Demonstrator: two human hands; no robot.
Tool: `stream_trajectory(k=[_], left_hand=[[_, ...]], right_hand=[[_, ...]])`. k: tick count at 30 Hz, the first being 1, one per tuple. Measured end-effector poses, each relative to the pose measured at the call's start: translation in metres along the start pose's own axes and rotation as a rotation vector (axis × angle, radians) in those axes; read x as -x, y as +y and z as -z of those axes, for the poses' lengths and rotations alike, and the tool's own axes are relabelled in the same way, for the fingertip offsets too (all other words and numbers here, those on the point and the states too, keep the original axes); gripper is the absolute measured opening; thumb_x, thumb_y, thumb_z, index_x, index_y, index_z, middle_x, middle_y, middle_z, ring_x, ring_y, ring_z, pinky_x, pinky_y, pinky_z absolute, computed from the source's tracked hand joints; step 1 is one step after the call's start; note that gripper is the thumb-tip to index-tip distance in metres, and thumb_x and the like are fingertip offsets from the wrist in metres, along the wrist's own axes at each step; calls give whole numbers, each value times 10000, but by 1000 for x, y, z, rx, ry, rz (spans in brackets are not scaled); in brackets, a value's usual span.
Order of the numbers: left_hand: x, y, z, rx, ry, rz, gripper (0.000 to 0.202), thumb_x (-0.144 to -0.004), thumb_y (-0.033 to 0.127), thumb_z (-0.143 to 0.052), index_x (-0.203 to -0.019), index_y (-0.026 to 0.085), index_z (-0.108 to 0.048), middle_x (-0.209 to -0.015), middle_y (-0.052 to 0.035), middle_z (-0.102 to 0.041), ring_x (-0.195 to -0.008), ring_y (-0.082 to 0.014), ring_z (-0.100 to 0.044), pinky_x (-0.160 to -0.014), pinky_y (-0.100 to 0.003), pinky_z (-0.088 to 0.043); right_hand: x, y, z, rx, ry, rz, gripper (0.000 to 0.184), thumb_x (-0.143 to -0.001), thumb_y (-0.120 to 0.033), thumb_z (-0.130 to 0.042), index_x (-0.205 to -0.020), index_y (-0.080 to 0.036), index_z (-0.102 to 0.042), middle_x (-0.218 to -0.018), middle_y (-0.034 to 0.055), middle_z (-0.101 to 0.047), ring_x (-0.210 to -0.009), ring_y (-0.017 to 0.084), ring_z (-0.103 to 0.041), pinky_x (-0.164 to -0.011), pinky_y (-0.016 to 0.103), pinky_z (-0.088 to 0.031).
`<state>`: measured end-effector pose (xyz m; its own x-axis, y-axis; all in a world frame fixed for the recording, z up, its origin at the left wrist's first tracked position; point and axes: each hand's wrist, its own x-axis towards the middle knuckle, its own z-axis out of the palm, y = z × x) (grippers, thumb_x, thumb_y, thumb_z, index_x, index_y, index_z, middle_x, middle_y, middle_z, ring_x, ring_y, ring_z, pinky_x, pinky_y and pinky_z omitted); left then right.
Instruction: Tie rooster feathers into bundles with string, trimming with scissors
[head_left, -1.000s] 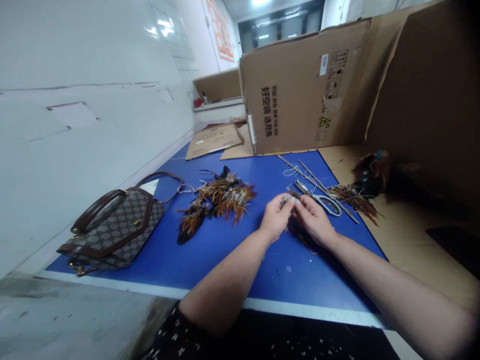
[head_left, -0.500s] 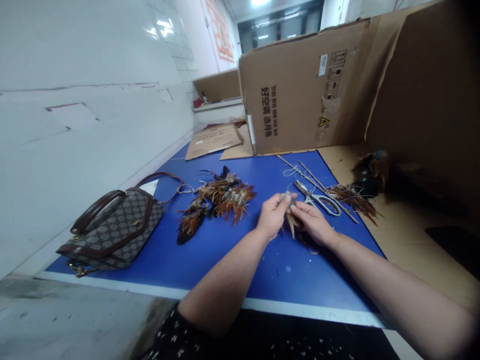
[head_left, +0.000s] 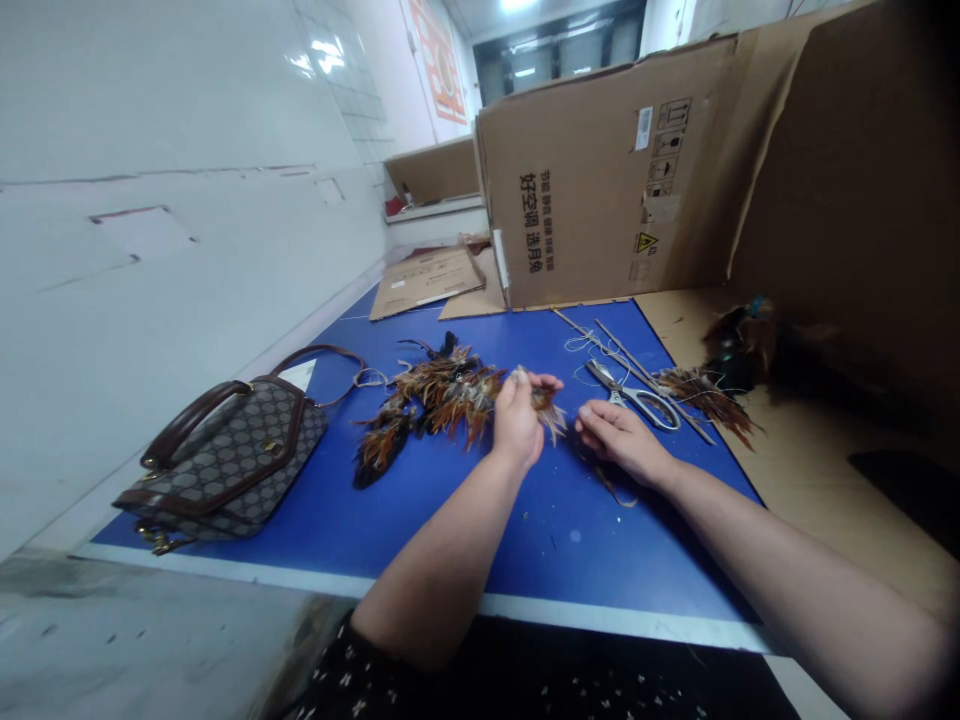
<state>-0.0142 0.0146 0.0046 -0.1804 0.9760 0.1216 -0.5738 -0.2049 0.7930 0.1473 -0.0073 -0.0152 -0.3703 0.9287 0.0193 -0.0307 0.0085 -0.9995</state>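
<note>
In the head view, the left hand (head_left: 517,428) holds a tuft of brown feathers (head_left: 550,414) over the blue counter (head_left: 465,530), its fingers clamped on the tuft, whose pale tips fan out beside the palm. The right hand (head_left: 624,440) is near it but apart, fingers curled and fingertips together; whether they pinch anything small, I cannot tell. A loose feather (head_left: 619,494) lies just below that hand. Beyond it, scissors (head_left: 622,393) lie on the counter beside thin sticks (head_left: 694,424) with tangled thread (head_left: 589,343). A feather bundle (head_left: 712,402) lies further right, at the edge of the brown cardboard. A feather pile (head_left: 439,395) lies just left of the left hand, and a patterned handbag (head_left: 225,465) rests at the far left. Behind stands a large cardboard box (head_left: 600,210).
</note>
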Motion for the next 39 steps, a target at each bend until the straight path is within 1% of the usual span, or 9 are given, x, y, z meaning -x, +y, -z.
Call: stream_trajectory(k=[5,9,11,14,18,22,27,32,39], left_hand=[[-11,9,5,65,66,-17,416,-921,565,-687,-877,206,-482,-749,11,-611,-689,-126,-642,-820,-340,-552],[-7,10,4,66,-7,22,410,-923,556,-700,-880,205,-492,-708,44,-512,-601,-86,-513,-732,-295,-532],[-3,11,4,35,-95,103,423,-910,565,-716,-885,201,-503,-695,52,-457,-559,-67,-427,-619,-234,-457],[4,10,5,-80,-320,315,457,-876,586,-747,-888,187,-524,-683,60,-391,-524,-47,-323,-514,-188,-302],[12,7,5,-200,-547,523,486,-836,591,-783,-928,194,-519,-689,66,-371,-517,-41,-288,-502,-178,-245],[16,6,5,-231,-647,568,466,-850,562,-778,-1008,201,-530,-693,76,-330,-527,-45,-274,-509,-177,-217],[17,9,1,-194,-615,568,425,-819,459,-830,-962,182,-541,-701,67,-348,-536,-39,-285,-513,-181,-216],[16,10,-2,-96,-556,548,477,-886,609,-708,-970,154,-589,-745,25,-417,-549,-49,-316,-510,-192,-239],[14,2,3,-151,-562,502,477,-806,536,-826,-914,144,-577,-751,26,-417,-582,-51,-339,-520,-188,-243]], right_hand=[[-7,7,6,-4,122,60,489,-903,-700,-638,-893,-212,-597,-593,-61,-486,-450,77,-306,-427,221,-217],[-10,7,12,146,275,214,393,-844,-558,-757,-1016,-214,-679,-832,25,-673,-667,158,-582,-646,307,-502],[-8,3,15,288,354,328,336,-855,-492,-756,-1049,-220,-725,-1001,70,-711,-864,213,-647,-849,381,-530],[-3,-7,15,398,384,432,304,-928,-473,-690,-1106,-239,-766,-1130,96,-715,-1010,253,-659,-966,424,-507],[2,-14,12,322,266,455,347,-956,-497,-681,-1189,-262,-785,-1184,98,-734,-1114,269,-669,-1032,431,-501],[2,-10,13,225,180,407,289,-937,-487,-723,-1107,-276,-823,-1188,90,-754,-1147,277,-675,-1078,452,-490],[-3,-5,15,144,237,393,263,-881,-503,-784,-922,-247,-825,-1079,93,-769,-1078,280,-686,-1082,472,-491],[-4,-1,15,100,258,394,251,-892,-491,-778,-939,-247,-814,-1088,88,-776,-1085,271,-683,-1100,475,-478],[-6,4,14,63,297,346,243,-888,-452,-793,-1000,-237,-817,-1053,70,-784,-993,231,-704,-1010,413,-535]])
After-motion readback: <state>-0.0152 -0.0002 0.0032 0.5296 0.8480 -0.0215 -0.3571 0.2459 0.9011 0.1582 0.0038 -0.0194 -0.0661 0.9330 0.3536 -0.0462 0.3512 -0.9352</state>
